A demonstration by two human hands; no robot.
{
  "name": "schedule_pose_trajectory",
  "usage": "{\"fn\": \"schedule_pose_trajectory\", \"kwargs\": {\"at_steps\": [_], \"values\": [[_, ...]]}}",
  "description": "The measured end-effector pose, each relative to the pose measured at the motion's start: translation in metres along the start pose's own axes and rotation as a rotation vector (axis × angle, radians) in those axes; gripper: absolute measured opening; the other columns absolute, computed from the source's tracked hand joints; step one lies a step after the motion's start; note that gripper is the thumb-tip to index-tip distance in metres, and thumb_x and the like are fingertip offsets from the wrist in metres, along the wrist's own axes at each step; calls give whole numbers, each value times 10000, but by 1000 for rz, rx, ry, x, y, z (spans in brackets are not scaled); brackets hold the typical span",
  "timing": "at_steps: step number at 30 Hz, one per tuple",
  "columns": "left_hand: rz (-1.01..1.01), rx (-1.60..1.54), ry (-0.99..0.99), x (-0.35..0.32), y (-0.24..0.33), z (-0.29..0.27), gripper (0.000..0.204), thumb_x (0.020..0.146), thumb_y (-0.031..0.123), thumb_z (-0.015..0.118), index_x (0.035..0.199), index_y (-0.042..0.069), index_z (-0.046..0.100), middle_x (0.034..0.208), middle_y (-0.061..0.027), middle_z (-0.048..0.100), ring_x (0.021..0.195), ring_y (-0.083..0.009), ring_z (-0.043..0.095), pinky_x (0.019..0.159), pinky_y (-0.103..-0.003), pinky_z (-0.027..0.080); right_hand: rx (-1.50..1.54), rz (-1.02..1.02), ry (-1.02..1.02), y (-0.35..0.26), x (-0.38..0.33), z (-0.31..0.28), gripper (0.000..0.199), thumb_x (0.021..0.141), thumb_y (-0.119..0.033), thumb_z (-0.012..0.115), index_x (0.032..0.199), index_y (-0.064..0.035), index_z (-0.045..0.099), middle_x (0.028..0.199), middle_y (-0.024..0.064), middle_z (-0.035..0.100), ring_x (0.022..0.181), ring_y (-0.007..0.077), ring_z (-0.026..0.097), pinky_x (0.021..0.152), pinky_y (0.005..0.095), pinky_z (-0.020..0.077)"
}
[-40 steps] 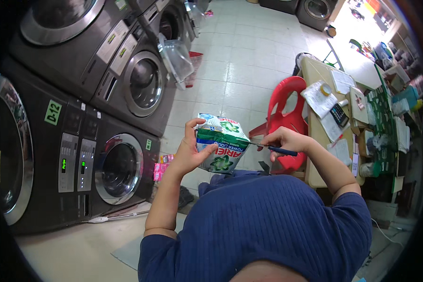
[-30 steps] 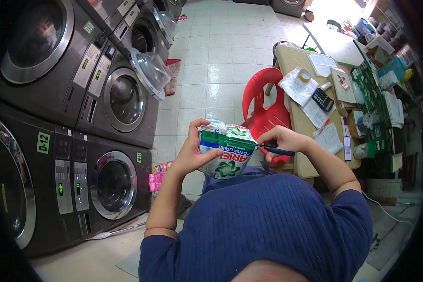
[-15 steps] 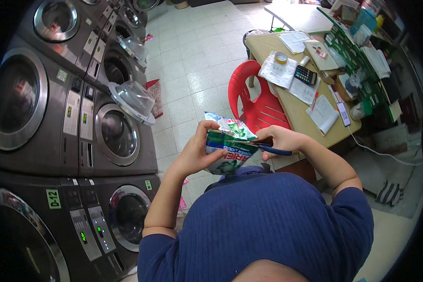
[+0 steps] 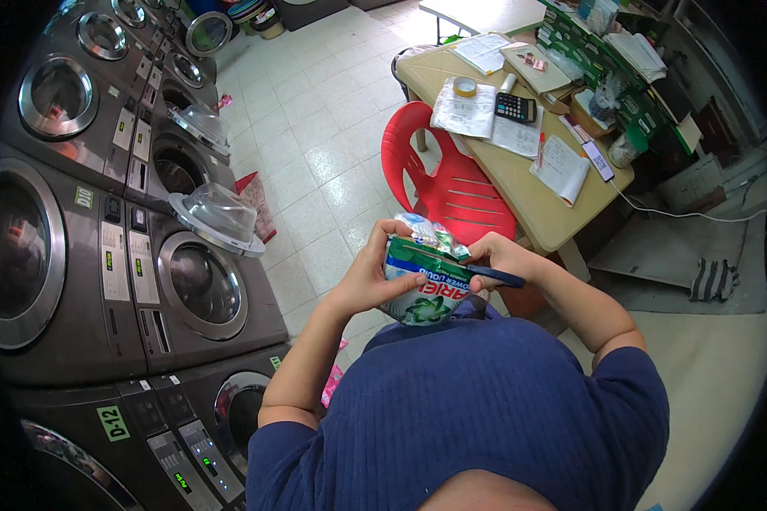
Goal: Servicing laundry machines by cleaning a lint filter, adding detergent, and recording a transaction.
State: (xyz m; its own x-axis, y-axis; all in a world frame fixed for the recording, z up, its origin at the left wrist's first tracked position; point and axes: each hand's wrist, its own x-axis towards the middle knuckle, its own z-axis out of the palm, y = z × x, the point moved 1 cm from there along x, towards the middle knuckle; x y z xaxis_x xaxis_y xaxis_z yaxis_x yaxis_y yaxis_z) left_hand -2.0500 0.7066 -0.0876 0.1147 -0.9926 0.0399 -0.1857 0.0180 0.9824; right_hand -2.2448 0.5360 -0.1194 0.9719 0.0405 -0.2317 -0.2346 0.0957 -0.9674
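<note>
I see a passable lane over the floor (image 4: 315,153), between an open machine door (image 4: 217,213) on the left and the red chair (image 4: 473,200). That chair bars my straight run from the right hand (image 4: 504,257) to the table (image 4: 507,175). Off the table's right corner, a white cable (image 4: 690,212) cuts across. A gap separates the left hand (image 4: 382,271) from the machines (image 4: 94,336).

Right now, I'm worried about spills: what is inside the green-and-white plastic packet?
No contents show: the packet covers them. Outside, the left hand grips one side; the right hand holds what look like dark-blue-handled scissors at the other.
</note>
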Motion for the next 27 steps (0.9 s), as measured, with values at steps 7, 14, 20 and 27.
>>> {"fn": "schedule_pose_trajectory", "kwargs": {"at_steps": [7,14,20,27], "values": [[-40,-107,-136,60,-7,44,639,743,137,786,1206,105,346,1128,-65,503,1083,-150,509,922,-303,429,96,-159,151,18,-29,-34,564,694,-398,823,1035,18,652,734,-44,597,589,16,488,475,178,386],[-108,-290,-251,155,-25,118,640,760,152,772,1231,107,342,1129,-68,528,1046,-147,531,904,-298,431,-1,60,318,41,-94,-116,494,677,-373,836,1006,-43,672,690,-27,609,485,27,490,411,197,390],[-186,-467,-403,231,-49,190,647,789,137,748,1271,84,320,1158,-78,521,1079,-148,507,930,-302,415,26,124,462,72,-156,-178,486,678,-380,834,977,-38,661,667,-35,590,484,36,501,420,188,392],[-130,-547,-453,289,-64,257,647,783,109,751,1257,64,313,1284,-107,490,1129,-168,497,995,-306,380,47,123,455,89,-202,-231,509,705,-401,808,978,-12,626,723,-4,602,542,54,531,463,203,413]]}}
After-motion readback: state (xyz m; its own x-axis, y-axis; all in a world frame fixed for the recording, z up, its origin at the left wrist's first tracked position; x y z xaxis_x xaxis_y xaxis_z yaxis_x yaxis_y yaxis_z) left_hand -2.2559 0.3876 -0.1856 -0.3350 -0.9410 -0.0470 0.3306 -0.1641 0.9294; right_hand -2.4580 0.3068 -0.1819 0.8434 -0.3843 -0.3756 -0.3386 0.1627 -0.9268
